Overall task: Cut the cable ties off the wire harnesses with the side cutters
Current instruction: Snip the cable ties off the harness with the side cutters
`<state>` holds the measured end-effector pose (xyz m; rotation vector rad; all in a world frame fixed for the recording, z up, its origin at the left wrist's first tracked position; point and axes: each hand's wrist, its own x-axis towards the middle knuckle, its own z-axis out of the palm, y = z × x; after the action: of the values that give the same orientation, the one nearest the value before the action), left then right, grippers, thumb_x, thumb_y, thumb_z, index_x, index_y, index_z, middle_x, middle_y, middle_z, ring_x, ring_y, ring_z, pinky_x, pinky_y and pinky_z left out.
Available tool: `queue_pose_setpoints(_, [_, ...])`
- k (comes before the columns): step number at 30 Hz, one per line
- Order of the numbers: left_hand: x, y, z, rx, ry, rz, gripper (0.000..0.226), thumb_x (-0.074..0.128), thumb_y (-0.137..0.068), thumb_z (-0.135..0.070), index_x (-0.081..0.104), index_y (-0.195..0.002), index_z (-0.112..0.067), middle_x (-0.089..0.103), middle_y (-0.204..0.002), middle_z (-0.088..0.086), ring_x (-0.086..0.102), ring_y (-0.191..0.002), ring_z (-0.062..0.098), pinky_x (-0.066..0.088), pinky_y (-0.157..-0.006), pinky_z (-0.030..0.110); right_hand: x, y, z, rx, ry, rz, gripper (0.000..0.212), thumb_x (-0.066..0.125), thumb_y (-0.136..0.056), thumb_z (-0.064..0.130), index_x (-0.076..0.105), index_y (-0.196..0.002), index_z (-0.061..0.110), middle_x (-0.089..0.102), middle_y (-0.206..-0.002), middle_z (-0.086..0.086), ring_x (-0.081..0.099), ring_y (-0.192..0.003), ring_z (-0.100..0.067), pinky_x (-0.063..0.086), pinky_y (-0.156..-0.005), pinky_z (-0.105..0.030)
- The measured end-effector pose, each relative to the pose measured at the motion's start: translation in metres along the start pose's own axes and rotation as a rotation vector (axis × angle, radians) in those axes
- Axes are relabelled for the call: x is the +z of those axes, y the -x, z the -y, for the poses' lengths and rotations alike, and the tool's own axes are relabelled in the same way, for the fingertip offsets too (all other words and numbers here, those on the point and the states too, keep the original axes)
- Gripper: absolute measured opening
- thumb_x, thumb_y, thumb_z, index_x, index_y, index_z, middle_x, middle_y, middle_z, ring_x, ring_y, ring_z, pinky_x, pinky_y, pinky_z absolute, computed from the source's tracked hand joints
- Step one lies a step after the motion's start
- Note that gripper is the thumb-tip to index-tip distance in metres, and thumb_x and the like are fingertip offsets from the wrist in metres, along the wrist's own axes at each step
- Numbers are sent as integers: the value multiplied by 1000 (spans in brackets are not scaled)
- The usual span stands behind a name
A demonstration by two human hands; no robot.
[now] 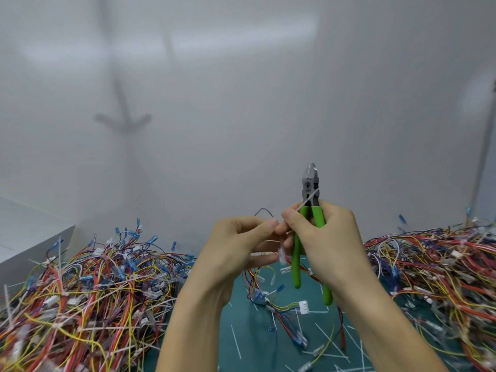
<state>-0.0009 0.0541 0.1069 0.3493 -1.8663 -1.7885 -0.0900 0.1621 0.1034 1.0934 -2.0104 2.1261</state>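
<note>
Head view: side cutters [310,187] gripped upright in raised right hand [331,237], cable tie [308,199] pinched; harness [281,255] pinched by left hand [236,244].

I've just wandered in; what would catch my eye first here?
Probably the green-handled steel side cutters, gripped upright in the person's right hand at centre, while the left hand pinches a thin wire harness beside them. Next come two tangled heaps of red, yellow and blue wire harnesses, the left heap and the right heap, flanking a teal cutting mat strewn with white strips, likely cut cable ties.
</note>
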Motion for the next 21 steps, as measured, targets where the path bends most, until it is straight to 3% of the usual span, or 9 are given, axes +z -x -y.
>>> queue_pose_setpoints(6, [-3,-3,2,41,95,-147,16,64,-92,-14,75,-83,-7,74,-76,9,71,-67,11,53,-57,16,-5,-3,0,63,78,83,20,64,-92,27,67,-76,16,72,-68,1,65,-55,-15,61,-70,-49])
queue_pose_setpoints(8, [-4,-4,2,59,151,-189,16,63,-92,-10,74,-82,-5,75,-75,9,71,-67,12,54,-58,17,-10,-4,-1,111,233,169,33,62,-90,42,68,-77,13,71,-66,-1,67,-61,-21,59,-74,-50])
queue_pose_setpoints(12, [-6,-6,2,90,162,-227,16,61,-93,-6,72,-82,-3,74,-72,7,71,-64,10,55,-57,16,-15,-2,-4,132,591,373,67,38,-90,67,67,-89,7,71,-80,-11,66,-80,-32,56,-80,-46])
queue_pose_setpoints(16, [-5,-7,6,136,60,-250,16,59,-95,-5,71,-87,1,71,-66,3,68,-60,7,55,-58,16,-15,-1,-5,39,704,448,72,21,-95,67,65,-87,10,68,-80,-9,63,-80,-28,53,-80,-45])
queue_pose_setpoints(21, [-5,-8,7,180,6,-243,17,58,-96,-4,70,-85,0,70,-68,4,67,-61,7,55,-60,16,-14,1,-3,-14,757,425,67,20,-96,65,59,-83,12,65,-77,-4,61,-78,-26,51,-79,-46])
